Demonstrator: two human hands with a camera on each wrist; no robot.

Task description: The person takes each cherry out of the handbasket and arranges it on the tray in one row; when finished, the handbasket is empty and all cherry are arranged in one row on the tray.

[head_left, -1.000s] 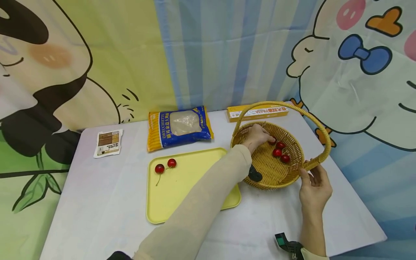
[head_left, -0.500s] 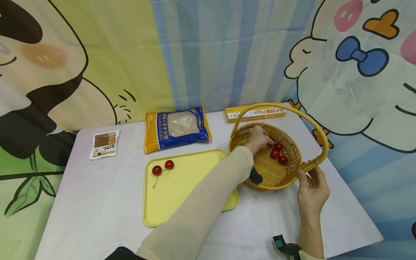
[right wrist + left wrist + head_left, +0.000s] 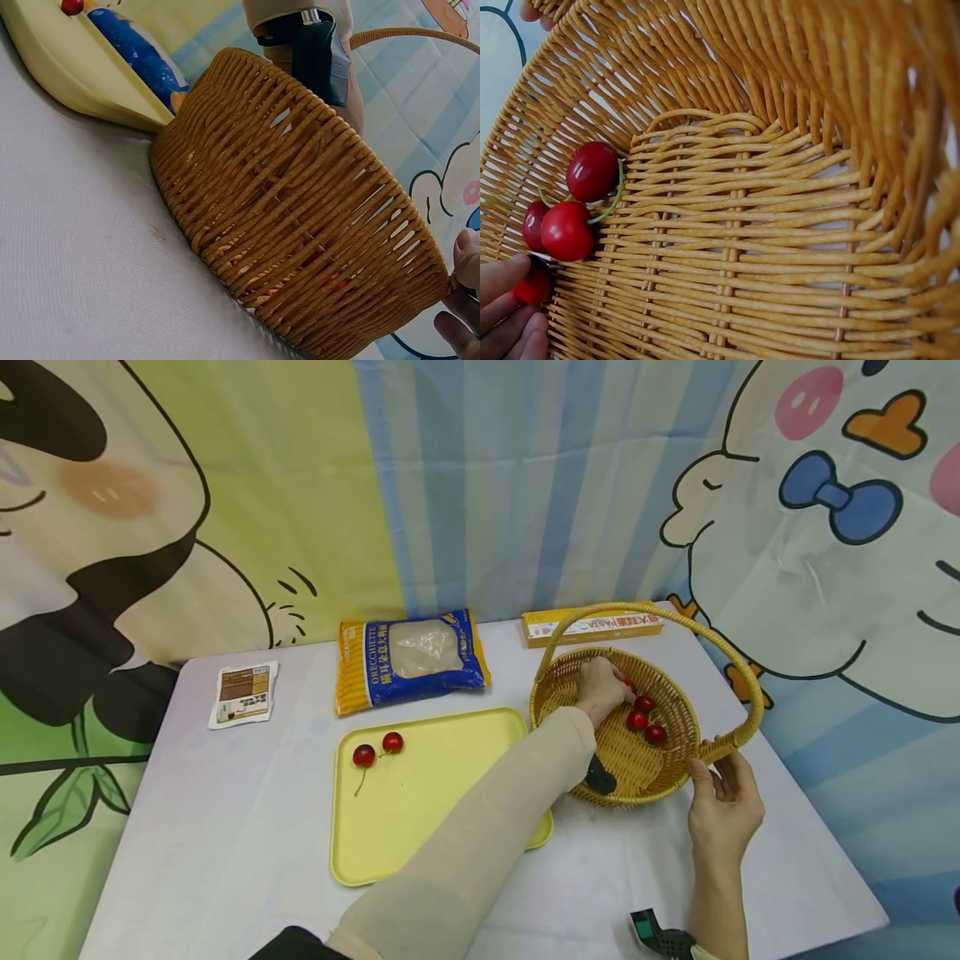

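Observation:
A round wicker basket with an arched handle stands on the table, and several red cherries lie inside it. My left hand reaches into the basket from the left. In the left wrist view its fingertips pinch a cherry low by the basket wall, beside other cherries with green stems. At the basket's right side, my right hand grips the handle's base at the rim. Two more cherries lie on a yellow tray left of the basket.
A blue and yellow pasta bag lies behind the tray. Behind the basket is a yellow pasta box, and a small white and brown packet lies at the far left. A printed curtain hangs along the table's back edge.
My left hand and forearm have shifted slightly right and nearer within the basket. The right hand keeps its hold on the handle's base, and the tray's cherries stay put.

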